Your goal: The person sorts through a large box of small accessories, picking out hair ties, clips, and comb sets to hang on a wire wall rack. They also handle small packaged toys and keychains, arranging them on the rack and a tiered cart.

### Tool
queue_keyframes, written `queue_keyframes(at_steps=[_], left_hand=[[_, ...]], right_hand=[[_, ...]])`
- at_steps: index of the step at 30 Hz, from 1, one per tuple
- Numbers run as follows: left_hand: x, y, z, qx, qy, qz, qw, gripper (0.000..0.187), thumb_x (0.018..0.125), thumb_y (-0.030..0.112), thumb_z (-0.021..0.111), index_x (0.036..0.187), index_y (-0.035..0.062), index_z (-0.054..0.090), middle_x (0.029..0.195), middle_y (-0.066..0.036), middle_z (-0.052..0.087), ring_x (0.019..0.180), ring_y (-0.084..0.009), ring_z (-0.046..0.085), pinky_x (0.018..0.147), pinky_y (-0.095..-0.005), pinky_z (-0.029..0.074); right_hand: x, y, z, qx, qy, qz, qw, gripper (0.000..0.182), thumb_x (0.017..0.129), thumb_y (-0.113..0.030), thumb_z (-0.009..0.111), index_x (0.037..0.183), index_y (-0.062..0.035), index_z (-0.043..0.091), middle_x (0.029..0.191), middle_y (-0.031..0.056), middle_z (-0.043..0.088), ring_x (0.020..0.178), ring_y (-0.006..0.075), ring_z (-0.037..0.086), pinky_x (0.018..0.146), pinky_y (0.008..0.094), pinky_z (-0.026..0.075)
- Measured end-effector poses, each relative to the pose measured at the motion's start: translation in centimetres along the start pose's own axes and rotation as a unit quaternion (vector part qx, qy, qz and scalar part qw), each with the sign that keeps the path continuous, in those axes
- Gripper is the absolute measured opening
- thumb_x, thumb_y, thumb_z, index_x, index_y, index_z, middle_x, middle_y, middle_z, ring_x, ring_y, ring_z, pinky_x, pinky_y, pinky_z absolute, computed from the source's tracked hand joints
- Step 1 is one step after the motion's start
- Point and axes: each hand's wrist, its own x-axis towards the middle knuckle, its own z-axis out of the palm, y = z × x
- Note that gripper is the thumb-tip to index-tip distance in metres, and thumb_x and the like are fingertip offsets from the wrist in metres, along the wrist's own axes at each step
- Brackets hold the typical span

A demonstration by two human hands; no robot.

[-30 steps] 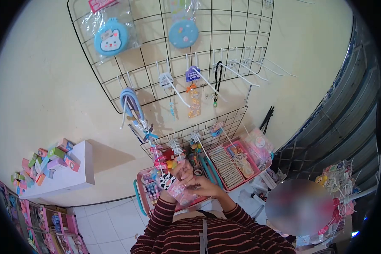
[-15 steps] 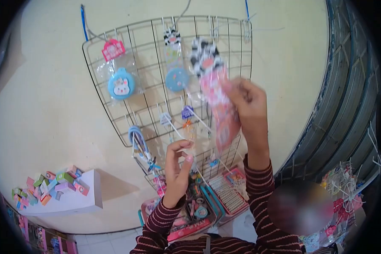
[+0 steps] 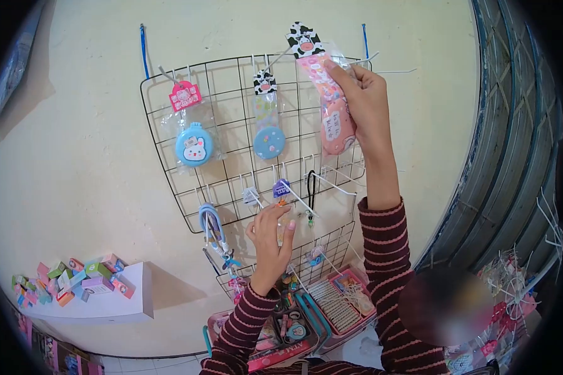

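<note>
My right hand [image 3: 368, 112] pinches a clear packet [image 3: 338, 132] with a pink item inside and a cow-print header card. It holds the packet upright before the top right of a black wire grid rack [image 3: 224, 60] on the wall. To its left hangs a similar packet with a blue round item [image 3: 269, 143], and farther left a bagged blue round case [image 3: 194, 147] with a bunny face. My left hand [image 3: 270, 240] is raised lower down with fingers apart, near a purple-tagged trinket [image 3: 282, 188] on a hook. I see nothing held in it.
White hooks [image 3: 334, 183] jut from the rack. Baskets [image 3: 341, 306] of small goods stand below. Small boxes [image 3: 97, 284] lie on a white wall shelf [image 3: 128, 306] at left. A metal folding shutter [image 3: 513, 137] and more hanging goods [image 3: 510, 287] are at right.
My right hand has raised the packet toward the rack's top edge, and the packet hangs straighter. My left hand stays near the lower hooks, its fingers slightly shifted. The view has tilted up a little.
</note>
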Motion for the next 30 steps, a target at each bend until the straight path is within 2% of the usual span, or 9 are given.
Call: queue_keyframes(at_steps=[14, 16, 17, 19, 20, 22, 23, 27, 30], left_hand=[[-0.2, -0.2, -0.1, -0.016, -0.013, -0.006, 1.000, 0.024, 0.076, 0.022, 0.050, 0.096, 0.0088, 0.048, 0.097, -0.007, 0.048, 0.103, -0.0216, 0.038, 0.084, -0.0345, 0.018], [-0.2, -0.2, -0.1, -0.020, -0.015, -0.010, 1.000, 0.023, 0.076, 0.022, 0.050, 0.095, 0.0089, 0.048, 0.098, -0.007, 0.048, 0.104, -0.0218, 0.038, 0.084, -0.0348, 0.017], [-0.3, -0.2, -0.1, -0.020, -0.016, -0.011, 1.000, 0.023, 0.076, 0.022, 0.050, 0.095, 0.0089, 0.048, 0.098, -0.007, 0.048, 0.104, -0.0218, 0.038, 0.084, -0.0348, 0.017], [-0.3, -0.3, 0.0, -0.029, -0.016, -0.009, 0.999, 0.023, 0.076, 0.022, 0.050, 0.095, 0.0085, 0.048, 0.098, -0.007, 0.048, 0.104, -0.0225, 0.037, 0.085, -0.0347, 0.018], [-0.3, -0.4, 0.1, -0.029, -0.017, -0.011, 0.999, 0.023, 0.076, 0.022, 0.050, 0.095, 0.0085, 0.048, 0.098, -0.007, 0.048, 0.104, -0.0225, 0.037, 0.085, -0.0347, 0.018], [-0.4, -0.6, 0.2, -0.043, -0.014, -0.001, 0.999, 0.024, 0.076, 0.022, 0.050, 0.096, 0.0076, 0.048, 0.098, -0.008, 0.048, 0.105, -0.0239, 0.037, 0.084, -0.0349, 0.020], [-0.4, -0.6, 0.2, -0.043, -0.016, -0.002, 0.999, 0.024, 0.076, 0.022, 0.050, 0.096, 0.0076, 0.048, 0.098, -0.008, 0.048, 0.105, -0.0239, 0.037, 0.084, -0.0349, 0.020], [-0.4, -0.6, 0.0, -0.068, -0.023, -0.004, 0.997, 0.026, 0.076, 0.021, 0.050, 0.098, 0.0058, 0.047, 0.099, -0.009, 0.048, 0.106, -0.0261, 0.037, 0.085, -0.0354, 0.024], [-0.3, -0.6, 0.0, -0.080, -0.022, 0.002, 0.997, 0.030, 0.075, 0.020, 0.051, 0.100, 0.0037, 0.045, 0.103, -0.012, 0.046, 0.106, -0.0282, 0.036, 0.087, -0.0372, 0.024]], right_hand=[[-0.2, -1.0, -0.2, -0.031, -0.022, 0.025, 0.999, 0.026, 0.068, -0.022, 0.062, 0.057, -0.0009, 0.052, 0.050, 0.0003, 0.048, 0.043, 0.0032, 0.042, 0.039, 0.0190, 0.034], [-0.2, -1.0, -0.4, -0.153, -0.009, 0.010, 0.988, 0.030, 0.065, -0.026, 0.062, 0.058, 0.0014, 0.054, 0.051, 0.0042, 0.051, 0.043, 0.0078, 0.047, 0.040, 0.0229, 0.037], [-0.3, -0.7, -0.3, -0.154, -0.009, 0.011, 0.988, 0.030, 0.065, -0.026, 0.062, 0.058, 0.0014, 0.054, 0.051, 0.0042, 0.051, 0.043, 0.0078, 0.047, 0.040, 0.0229, 0.037], [-0.6, 0.1, 0.0, -0.249, 0.010, -0.017, 0.968, 0.032, 0.063, -0.029, 0.061, 0.061, 0.0029, 0.056, 0.054, 0.0111, 0.054, 0.046, 0.0181, 0.052, 0.046, 0.0294, 0.041], [-0.7, 0.6, 0.3, -0.250, 0.009, -0.015, 0.968, 0.032, 0.063, -0.029, 0.061, 0.061, 0.0029, 0.056, 0.054, 0.0111, 0.054, 0.046, 0.0181, 0.052, 0.046, 0.0294, 0.041], [-0.6, 1.9, 1.1, -0.349, 0.032, -0.063, 0.934, 0.032, 0.063, -0.029, 0.060, 0.066, 0.0028, 0.058, 0.059, 0.0162, 0.056, 0.054, 0.0277, 0.055, 0.052, 0.0345, 0.043], [-0.5, 2.9, 1.7, -0.355, 0.033, -0.045, 0.933, 0.030, 0.064, -0.030, 0.058, 0.068, -0.0001, 0.059, 0.062, 0.0182, 0.056, 0.061, 0.0321, 0.055, 0.056, 0.0370, 0.043], [-0.4, 7.3, 4.3, -0.363, 0.047, -0.068, 0.928, 0.029, 0.066, -0.031, 0.057, 0.070, -0.0024, 0.059, 0.065, 0.0182, 0.056, 0.064, 0.0331, 0.055, 0.057, 0.0386, 0.043], [0.0, 10.1, 5.5, -0.344, 0.060, -0.008, 0.937, 0.027, 0.067, -0.031, 0.056, 0.067, -0.0043, 0.059, 0.065, 0.0189, 0.056, 0.066, 0.0342, 0.055, 0.059, 0.0401, 0.043]])
